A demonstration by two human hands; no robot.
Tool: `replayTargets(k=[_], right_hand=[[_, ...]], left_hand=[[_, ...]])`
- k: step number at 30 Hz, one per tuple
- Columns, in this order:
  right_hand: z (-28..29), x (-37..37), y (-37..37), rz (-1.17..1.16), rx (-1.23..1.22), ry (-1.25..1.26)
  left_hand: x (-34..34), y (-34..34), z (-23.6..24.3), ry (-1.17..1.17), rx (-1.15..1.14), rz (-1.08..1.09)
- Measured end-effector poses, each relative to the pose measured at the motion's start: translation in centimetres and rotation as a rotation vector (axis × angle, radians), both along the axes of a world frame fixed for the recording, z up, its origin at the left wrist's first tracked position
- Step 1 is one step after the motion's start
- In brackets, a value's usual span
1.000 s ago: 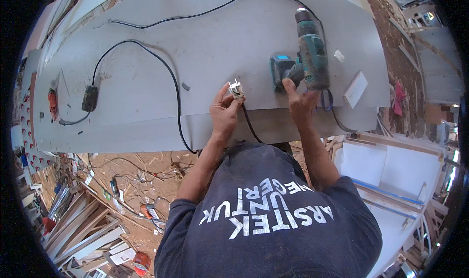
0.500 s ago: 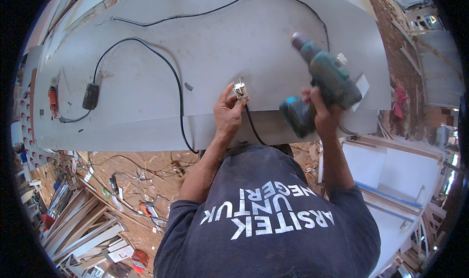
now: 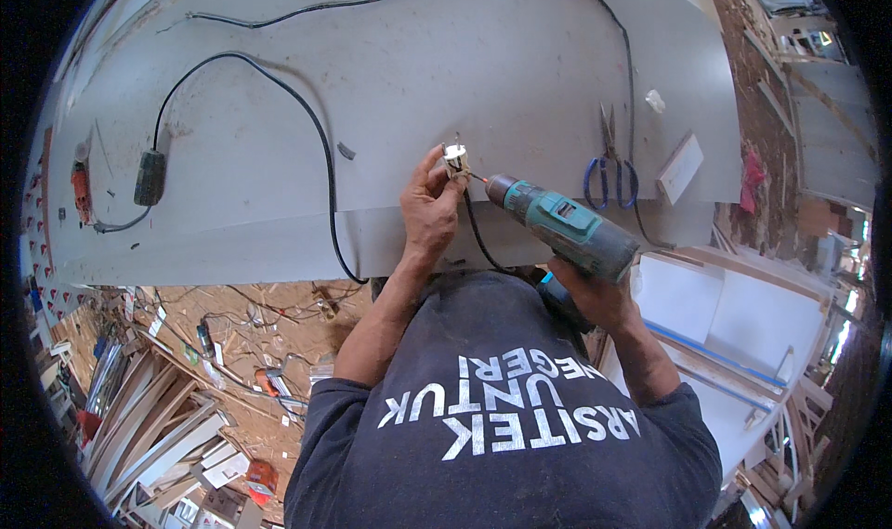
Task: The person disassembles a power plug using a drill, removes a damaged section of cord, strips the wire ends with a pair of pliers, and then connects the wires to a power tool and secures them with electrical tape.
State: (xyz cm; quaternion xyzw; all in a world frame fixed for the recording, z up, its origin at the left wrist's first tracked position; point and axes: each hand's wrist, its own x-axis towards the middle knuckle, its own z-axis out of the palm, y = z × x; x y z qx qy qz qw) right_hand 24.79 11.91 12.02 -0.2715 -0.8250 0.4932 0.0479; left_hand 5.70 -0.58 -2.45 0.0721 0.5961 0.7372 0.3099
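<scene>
My left hand [image 3: 429,215] pinches a white two-pin plug [image 3: 456,160] with its pins upward and a black cord trailing down from it. My right hand [image 3: 591,287] is wrapped round the grip of a teal and black cordless drill [image 3: 557,222]. The drill points up-left, and its thin bit reaches the side of the plug; whether it touches cannot be made out. Scissors [image 3: 610,173] with blue handles lie open to the right, beside a small white board [image 3: 681,167] on the grey sheet-topped table [image 3: 465,65].
A long black cable [image 3: 325,120] runs over the table to a dark box [image 3: 150,177] and an orange tool [image 3: 81,188] at the left. Offcuts [image 3: 158,417], cords and tools litter the floor at lower left. White panels [image 3: 715,334] lean at lower right.
My right hand has lifted the drill off the table and brought it down and round toward the plug, uncovering the scissors. My left hand still holds the plug, shifted only slightly.
</scene>
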Motion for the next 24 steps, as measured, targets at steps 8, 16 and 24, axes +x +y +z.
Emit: replayTargets(k=[8, 16, 24], right_hand=[[-0.01, -0.52, -0.06, 0.005, 0.028, 0.009], [-0.2, -0.44, -0.02, 0.004, 0.031, 0.026], [-0.21, -0.64, 0.06, 0.065, 0.124, 0.014]], left_hand=[[-0.1, 0.17, 0.4, 0.019, -0.024, 0.004], [-0.15, 0.03, 0.0, 0.041, -0.02, -0.012], [-0.12, 0.11, 0.38, 0.049, -0.048, -0.014]])
